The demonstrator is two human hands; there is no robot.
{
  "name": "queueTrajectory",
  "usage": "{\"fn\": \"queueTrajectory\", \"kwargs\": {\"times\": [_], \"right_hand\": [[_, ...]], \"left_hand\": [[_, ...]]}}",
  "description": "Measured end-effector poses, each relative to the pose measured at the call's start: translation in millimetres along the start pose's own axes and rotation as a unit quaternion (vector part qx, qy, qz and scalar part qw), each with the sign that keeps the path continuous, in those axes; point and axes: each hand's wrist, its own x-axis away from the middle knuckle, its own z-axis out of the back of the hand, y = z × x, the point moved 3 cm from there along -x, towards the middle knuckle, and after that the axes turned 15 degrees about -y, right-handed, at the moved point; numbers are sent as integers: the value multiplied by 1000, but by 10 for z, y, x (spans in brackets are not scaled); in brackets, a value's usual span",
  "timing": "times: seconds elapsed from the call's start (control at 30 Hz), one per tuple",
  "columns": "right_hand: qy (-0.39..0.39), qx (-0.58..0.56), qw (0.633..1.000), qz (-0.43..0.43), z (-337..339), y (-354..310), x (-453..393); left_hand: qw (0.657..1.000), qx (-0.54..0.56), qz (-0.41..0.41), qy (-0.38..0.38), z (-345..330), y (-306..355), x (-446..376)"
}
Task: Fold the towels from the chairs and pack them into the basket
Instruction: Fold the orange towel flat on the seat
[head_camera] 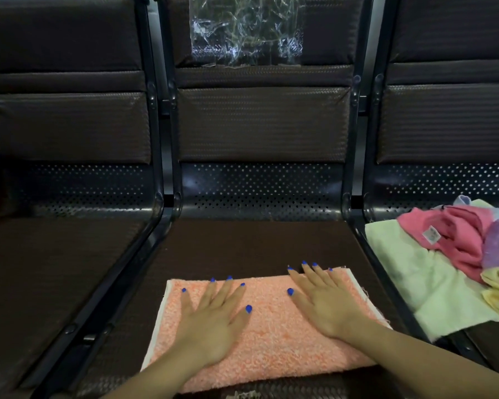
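- Dark padded chairs stand in a row, joined by black metal frames with perforated steel at the back of each seat; the middle seat (242,249) is the landmark for what follows.
- On the near half of the middle seat lies the orange towel (271,326), already doubled into a rectangle, with a pale hem showing along its left edge.
- The left hand (213,321) presses flat on the towel's left part and the right hand (326,303) on its right part; the fingers (311,272) of both are straight and spread, gripping nothing, and those of the right hand reach the towel's far edge.
- On the seat just right of the middle seat sits the loose pile of towels (455,254), unfolded: pale green beneath, with pink, lilac and yellow on top.
- Taped to the backrest above the middle seat is a clear plastic sheet (247,30).
- No basket is in view.
- Judged from its nubby terry pile, the towel is light, soft and limp: it will sag if lifted by one corner, and its layers may slide apart.
- The surest hold is likely a pinch at both ends of one short edge, through all layers, to carry it across for the next fold; a flat palm on the rest would keep it from creeping on the seat.
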Motion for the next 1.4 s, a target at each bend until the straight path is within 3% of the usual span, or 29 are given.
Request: {"fn": "queueTrajectory", "kwargs": {"times": [0.13,0.33,0.47,0.53,0.63,0.67,0.77,1.0,1.17,1.27,1.4], "right_hand": [[6,1,1000,-2,15,153,83],[7,6,999,-30,7,92,300],[-20,-4,998,62,-56,-433,465],[-42,4,993,108,-162,-649,517],[-45,22,991,121,-257,-656,538],[-49,19,992,115,-257,-603,546],[-67,4,994,90,-209,-393,563],[-96,-22,993,-68,27,361,651],[8,-184,973,-139,181,670,674],[-47,-319,929,-180,183,701,642],[-124,-406,887,-181,158,705,580]], "left_hand": [[999,-26,-28,11,-2,-484,62],[990,-80,116,9,131,-746,277],[988,-126,33,88,155,-404,329],[985,-150,-7,87,54,-139,284],[990,-119,-77,15,-30,251,341],[989,-101,-105,39,-63,310,324],[994,-33,-84,-61,-107,261,274],[988,-4,-35,-148,59,233,283],[987,-26,-10,-156,103,371,120],[991,-35,-24,-127,92,471,-41],[997,-24,0,-79,65,597,-278]]}}
